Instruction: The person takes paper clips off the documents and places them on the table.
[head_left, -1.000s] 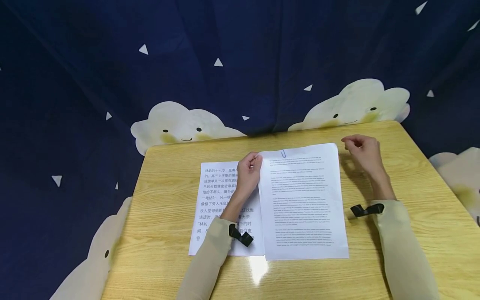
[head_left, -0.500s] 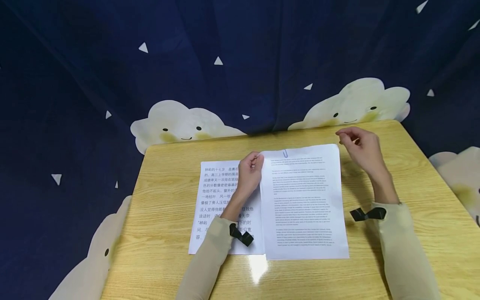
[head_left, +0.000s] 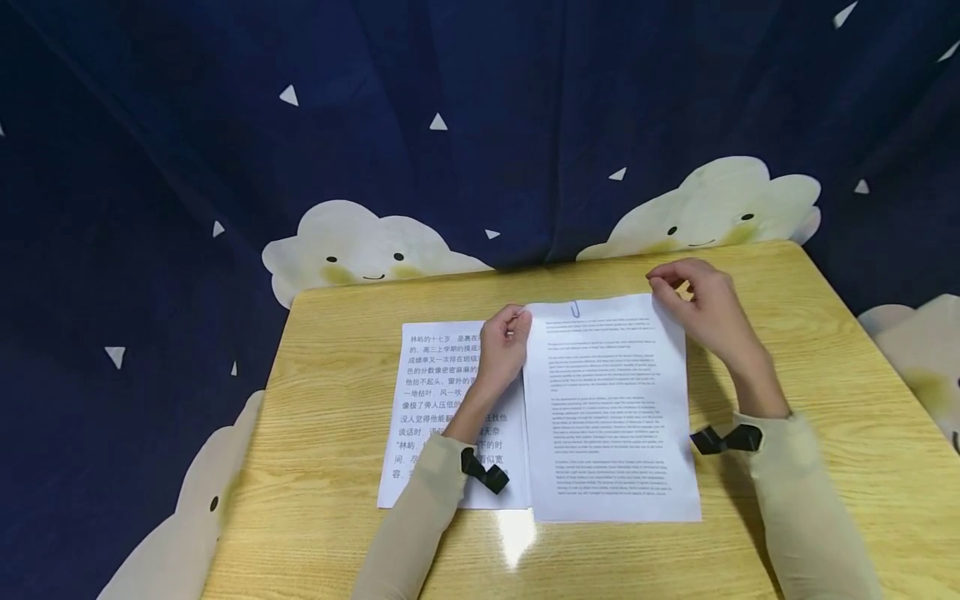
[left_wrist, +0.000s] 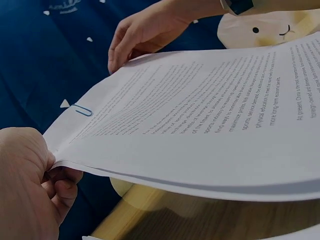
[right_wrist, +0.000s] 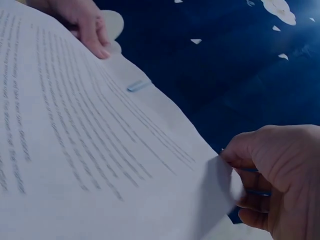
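Note:
My left hand pinches the top left corner of a clipped stack of printed sheets. In the left wrist view its thumb lies on top and the fingers curl beneath. At the top right corner, my right hand grips the paper between thumb and fingers; in the right wrist view that corner bends inside the hand. A blue paper clip sits on the top edge, between the hands. The top end of the stack is lifted, and wood shows under its left side in the left wrist view.
Another sheet, with large Chinese print, lies flat to the left, partly hidden by my left forearm. Both rest on a wooden table. Behind the table hangs a dark blue curtain with clouds and triangles.
My right hand has moved left from beside the stack onto its top right corner and taken hold. The left hand and the clipped sheets have shifted slightly right.

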